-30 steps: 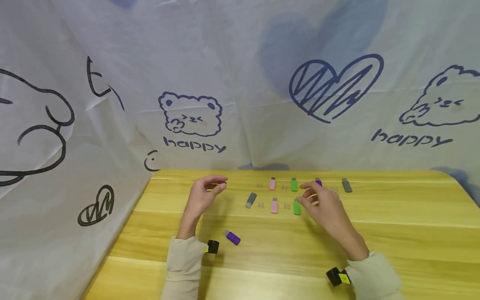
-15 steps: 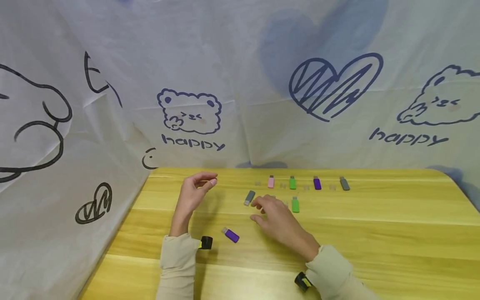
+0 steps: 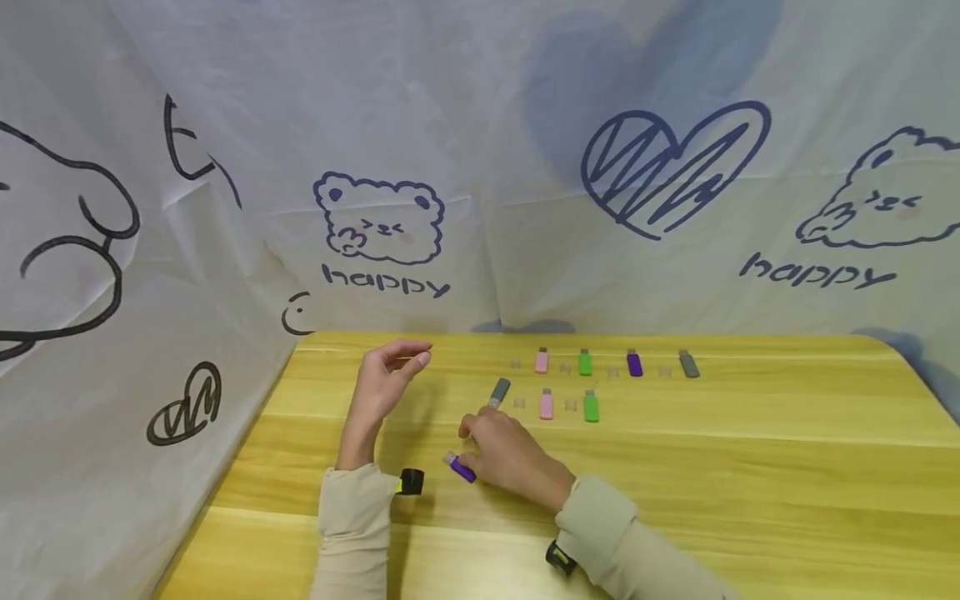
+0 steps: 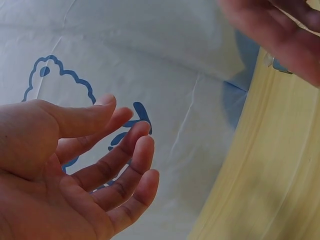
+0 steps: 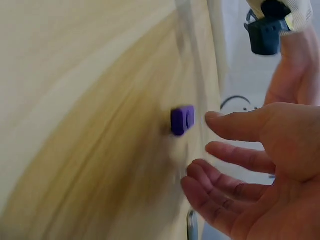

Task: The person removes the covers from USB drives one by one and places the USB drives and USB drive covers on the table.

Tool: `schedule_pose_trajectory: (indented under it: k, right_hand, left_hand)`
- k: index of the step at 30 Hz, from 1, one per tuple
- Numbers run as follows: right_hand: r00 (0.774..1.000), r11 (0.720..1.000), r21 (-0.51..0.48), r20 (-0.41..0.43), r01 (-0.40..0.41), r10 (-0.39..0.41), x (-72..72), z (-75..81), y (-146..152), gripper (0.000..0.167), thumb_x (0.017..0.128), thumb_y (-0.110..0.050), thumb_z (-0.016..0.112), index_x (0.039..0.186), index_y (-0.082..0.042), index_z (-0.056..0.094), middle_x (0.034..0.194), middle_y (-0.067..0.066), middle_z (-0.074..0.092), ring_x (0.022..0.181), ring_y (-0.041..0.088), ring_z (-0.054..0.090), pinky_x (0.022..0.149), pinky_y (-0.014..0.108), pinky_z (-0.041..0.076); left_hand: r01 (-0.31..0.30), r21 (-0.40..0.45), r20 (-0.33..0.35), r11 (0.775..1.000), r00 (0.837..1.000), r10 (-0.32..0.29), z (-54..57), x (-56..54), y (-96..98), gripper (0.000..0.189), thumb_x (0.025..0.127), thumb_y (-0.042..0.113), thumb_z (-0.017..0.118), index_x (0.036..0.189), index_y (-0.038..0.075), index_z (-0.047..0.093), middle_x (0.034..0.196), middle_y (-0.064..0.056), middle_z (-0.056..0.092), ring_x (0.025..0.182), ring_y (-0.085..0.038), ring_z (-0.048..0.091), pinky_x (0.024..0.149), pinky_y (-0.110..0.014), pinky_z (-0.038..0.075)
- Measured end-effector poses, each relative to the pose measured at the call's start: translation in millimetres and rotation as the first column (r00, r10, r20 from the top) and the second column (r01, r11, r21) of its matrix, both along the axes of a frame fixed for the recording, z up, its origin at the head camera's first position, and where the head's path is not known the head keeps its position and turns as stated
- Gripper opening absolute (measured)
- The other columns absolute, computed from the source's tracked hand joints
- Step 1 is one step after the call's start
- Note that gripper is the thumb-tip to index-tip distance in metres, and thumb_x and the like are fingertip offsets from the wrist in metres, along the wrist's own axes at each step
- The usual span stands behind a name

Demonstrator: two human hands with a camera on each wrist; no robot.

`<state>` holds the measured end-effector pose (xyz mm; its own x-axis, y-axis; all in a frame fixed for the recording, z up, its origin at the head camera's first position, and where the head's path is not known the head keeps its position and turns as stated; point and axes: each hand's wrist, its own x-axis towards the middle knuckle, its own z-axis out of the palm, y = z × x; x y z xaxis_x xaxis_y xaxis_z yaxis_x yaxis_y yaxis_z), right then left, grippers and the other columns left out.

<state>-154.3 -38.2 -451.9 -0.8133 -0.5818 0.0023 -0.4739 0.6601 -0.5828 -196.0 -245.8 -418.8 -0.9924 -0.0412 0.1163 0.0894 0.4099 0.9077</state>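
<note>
A purple USB stick (image 3: 462, 468) lies on the wooden table, its metal plug pointing up and left. My right hand (image 3: 512, 457) hovers over it, thumb and fingers apart. In the right wrist view the same purple stick (image 5: 182, 120) sits just off the thumb tip, with a gap between them. Just beyond the right fingers lies a grey USB stick (image 3: 500, 390), tilted, its plug end close to them. My left hand (image 3: 384, 385) is raised over the left of the table; in the left wrist view its loosely bent fingers (image 4: 120, 175) hold nothing.
Behind, a row holds pink (image 3: 542, 361), green (image 3: 585, 362), purple (image 3: 634, 362) and grey (image 3: 689, 364) sticks. In front of it lie another pink stick (image 3: 546, 404) and green stick (image 3: 591, 407). Small clear caps (image 3: 571, 406) sit between them. A printed cloth (image 3: 510, 250) hangs behind the table (image 3: 750, 500).
My right hand has travelled left and toward me, from beside the front green stick to above the loose purple stick. The left hand has shifted slightly left, staying raised.
</note>
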Motion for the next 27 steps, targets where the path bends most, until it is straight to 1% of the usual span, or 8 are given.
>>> schedule_pose_trajectory:
  k: [3, 6, 9, 12, 16, 19, 24, 27]
  right_hand:
    - [1.000, 1.000, 0.019, -0.018, -0.006, 0.006, 3.5, -0.2, -7, 0.022, 0.092, -0.019, 0.079, 0.101, 0.000, 0.074, 0.094, 0.008, 0.066, 0.081, 0.017, 0.060, 0.071, 0.031, 0.054]
    - [0.999, 1.000, 0.019, -0.030, -0.010, 0.011, 7.0, 1.7, -12, 0.014, 0.090, -0.013, 0.079, 0.091, 0.000, 0.073, 0.086, 0.006, 0.063, 0.074, 0.014, 0.055, 0.064, 0.028, 0.051]
    - [0.999, 1.000, 0.017, -0.035, -0.005, 0.005, 9.7, 2.4, -16, 0.009, 0.086, -0.005, 0.080, 0.085, -0.001, 0.072, 0.081, 0.004, 0.060, 0.070, 0.012, 0.051, 0.060, 0.025, 0.048]
    - [0.999, 1.000, 0.029, -0.037, 0.008, -0.007, 10.9, 0.8, -19, 0.006, 0.085, -0.001, 0.078, 0.084, -0.001, 0.072, 0.079, 0.003, 0.060, 0.070, 0.012, 0.052, 0.060, 0.025, 0.048]
    - [0.999, 0.999, 0.029, -0.032, 0.015, -0.014, 10.5, -0.7, -20, 0.004, 0.085, 0.001, 0.076, 0.085, -0.001, 0.073, 0.080, 0.003, 0.063, 0.070, 0.012, 0.055, 0.062, 0.025, 0.050]
    - [1.000, 1.000, 0.014, -0.019, 0.008, -0.008, 10.3, -1.7, -20, 0.008, 0.084, 0.004, 0.075, 0.083, -0.002, 0.070, 0.077, 0.002, 0.063, 0.066, 0.011, 0.052, 0.058, 0.023, 0.046]
    - [1.000, 1.000, -0.026, 0.004, -0.009, 0.009, 11.1, -2.3, -18, 0.018, 0.081, 0.012, 0.069, 0.077, -0.004, 0.063, 0.070, -0.001, 0.056, 0.057, 0.009, 0.044, 0.048, 0.020, 0.035]
    - [1.000, 0.998, -0.056, 0.016, 0.003, -0.002, 11.8, -0.5, -15, 0.017, 0.081, 0.013, 0.068, 0.079, -0.004, 0.065, 0.074, 0.001, 0.062, 0.059, 0.008, 0.047, 0.051, 0.019, 0.039]
  left_hand:
    - [0.002, -0.001, -0.002, 1.000, 1.000, -0.002, 1.2, -0.1, -1.2, 0.027, 0.102, 0.014, 0.067, 0.123, -0.003, 0.070, 0.124, -0.017, 0.069, 0.112, -0.032, 0.065, 0.091, -0.035, 0.052]
    - [0.006, 0.014, 0.000, 1.000, 1.000, -0.006, 3.3, 1.1, -1.5, 0.029, 0.102, 0.014, 0.067, 0.124, -0.003, 0.070, 0.126, -0.018, 0.068, 0.114, -0.033, 0.064, 0.091, -0.033, 0.051]
    - [0.014, 0.023, -0.001, 1.000, 1.000, -0.014, 3.8, 2.3, -1.9, 0.030, 0.102, 0.015, 0.067, 0.125, -0.004, 0.069, 0.127, -0.020, 0.067, 0.116, -0.034, 0.063, 0.090, -0.030, 0.051]
    - [0.012, 0.022, -0.005, 1.000, 1.000, -0.012, 3.5, 3.0, -1.8, 0.029, 0.101, 0.014, 0.067, 0.124, -0.003, 0.070, 0.126, -0.019, 0.068, 0.114, -0.034, 0.064, 0.089, -0.029, 0.050]
    - [0.009, 0.023, -0.006, 1.000, 1.000, -0.009, 4.5, 2.7, 0.0, 0.028, 0.101, 0.014, 0.068, 0.123, -0.002, 0.071, 0.125, -0.019, 0.068, 0.114, -0.033, 0.064, 0.091, -0.031, 0.050]
    - [0.014, 0.019, -0.012, 1.000, 1.000, -0.014, 3.8, 1.9, -0.5, 0.028, 0.101, 0.014, 0.067, 0.124, -0.002, 0.070, 0.125, -0.019, 0.068, 0.114, -0.033, 0.064, 0.094, -0.035, 0.051]
    - [0.012, 0.013, -0.016, 1.000, 1.000, -0.012, 2.5, 1.3, -2.4, 0.025, 0.101, 0.012, 0.067, 0.122, -0.002, 0.071, 0.124, -0.018, 0.069, 0.113, -0.033, 0.064, 0.095, -0.038, 0.053]
    - [0.012, 0.014, -0.017, 1.000, 1.000, -0.011, 2.3, 1.5, -2.1, 0.024, 0.101, 0.011, 0.067, 0.121, -0.001, 0.072, 0.123, -0.017, 0.070, 0.112, -0.033, 0.064, 0.093, -0.035, 0.053]
